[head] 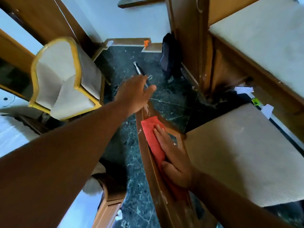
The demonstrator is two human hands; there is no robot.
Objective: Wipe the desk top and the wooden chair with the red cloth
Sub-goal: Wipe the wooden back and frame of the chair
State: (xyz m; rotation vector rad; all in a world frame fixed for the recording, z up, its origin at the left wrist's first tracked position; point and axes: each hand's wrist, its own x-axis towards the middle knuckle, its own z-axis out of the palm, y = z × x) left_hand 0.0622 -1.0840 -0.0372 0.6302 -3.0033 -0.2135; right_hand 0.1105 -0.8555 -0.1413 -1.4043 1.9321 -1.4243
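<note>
The red cloth (153,137) lies on the wooden back rail (148,162) of a wooden chair with a cream seat (238,153) at the lower right. My right hand (174,158) presses flat on the cloth, fingers stretched along the rail and thumb over the cloth's edge. My left hand (136,94) reaches forward with its fingers apart. Its palm is at the far end of the same rail and holds nothing.
A gold-framed chair (65,79) with cream padding stands to the left. On the dark green marble floor (169,99) lie a metal bottle (139,69) and a dark bag (167,55). Another cream-topped wooden piece (263,46) fills the upper right.
</note>
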